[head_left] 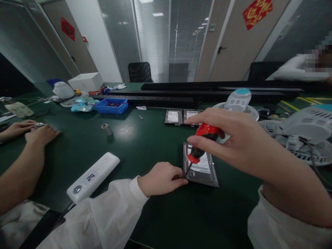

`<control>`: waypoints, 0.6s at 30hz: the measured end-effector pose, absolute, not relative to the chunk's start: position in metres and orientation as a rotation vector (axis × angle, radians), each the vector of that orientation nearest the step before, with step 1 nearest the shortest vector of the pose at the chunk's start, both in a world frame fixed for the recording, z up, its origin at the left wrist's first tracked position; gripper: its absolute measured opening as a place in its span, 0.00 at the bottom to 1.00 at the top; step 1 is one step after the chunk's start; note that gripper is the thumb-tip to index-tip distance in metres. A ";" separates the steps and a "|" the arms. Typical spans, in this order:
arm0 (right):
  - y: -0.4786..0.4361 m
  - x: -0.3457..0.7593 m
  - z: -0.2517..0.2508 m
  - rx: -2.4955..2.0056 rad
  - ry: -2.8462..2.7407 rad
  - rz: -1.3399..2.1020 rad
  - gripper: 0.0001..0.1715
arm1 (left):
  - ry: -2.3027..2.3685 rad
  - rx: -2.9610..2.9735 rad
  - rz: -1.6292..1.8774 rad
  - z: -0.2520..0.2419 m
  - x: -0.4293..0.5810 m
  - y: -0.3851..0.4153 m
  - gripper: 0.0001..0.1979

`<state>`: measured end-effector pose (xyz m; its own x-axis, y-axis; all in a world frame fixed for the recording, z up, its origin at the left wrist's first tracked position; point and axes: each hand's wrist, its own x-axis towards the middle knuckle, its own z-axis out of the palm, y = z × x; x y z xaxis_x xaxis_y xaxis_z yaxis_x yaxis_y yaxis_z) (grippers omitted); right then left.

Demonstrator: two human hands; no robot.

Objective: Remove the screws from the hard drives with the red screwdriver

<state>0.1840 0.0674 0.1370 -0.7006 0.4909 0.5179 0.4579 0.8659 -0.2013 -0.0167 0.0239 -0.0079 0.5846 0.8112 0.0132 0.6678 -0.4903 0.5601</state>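
A silver hard drive (204, 171) lies flat on the green table (145, 145) in front of me. My right hand (233, 138) is closed around a red and black screwdriver (204, 140), whose tip points down at the drive's near left corner. My left hand (162, 180) is curled, fingers pinched against that same left edge of the drive, right beside the screwdriver tip. Whether the pinched fingers hold anything small is hidden.
Two more hard drives (173, 117) lie further back. A white remote-like device (92, 177) sits at my left. Another person's hands (31, 133) rest at far left beside a small metal cylinder (106, 129). A blue tray (112, 105) and desk fans (301, 133) stand around.
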 end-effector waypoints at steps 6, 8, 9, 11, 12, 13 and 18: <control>0.062 0.186 0.142 -0.641 -2.471 0.177 0.19 | 1.191 2.312 0.360 -0.007 -0.016 0.024 0.15; 0.061 0.185 0.142 -0.580 -2.488 0.201 0.17 | 1.187 2.305 0.355 -0.007 -0.016 0.024 0.15; 0.061 0.184 0.141 -0.562 -2.487 0.190 0.17 | 1.187 2.303 0.355 -0.006 -0.016 0.024 0.15; 0.062 0.181 0.140 -0.584 -2.480 0.138 0.19 | 1.190 2.307 0.356 -0.006 -0.016 0.024 0.14; 0.062 0.180 0.139 -0.614 -2.474 0.105 0.21 | 1.193 2.309 0.357 -0.006 -0.016 0.024 0.14; 0.062 0.180 0.138 -0.647 -2.463 0.075 0.23 | 1.194 2.312 0.358 -0.006 -0.016 0.024 0.14; 0.060 0.183 0.139 -0.659 -2.464 0.063 0.25 | 1.190 2.319 0.345 -0.006 -0.016 0.024 0.14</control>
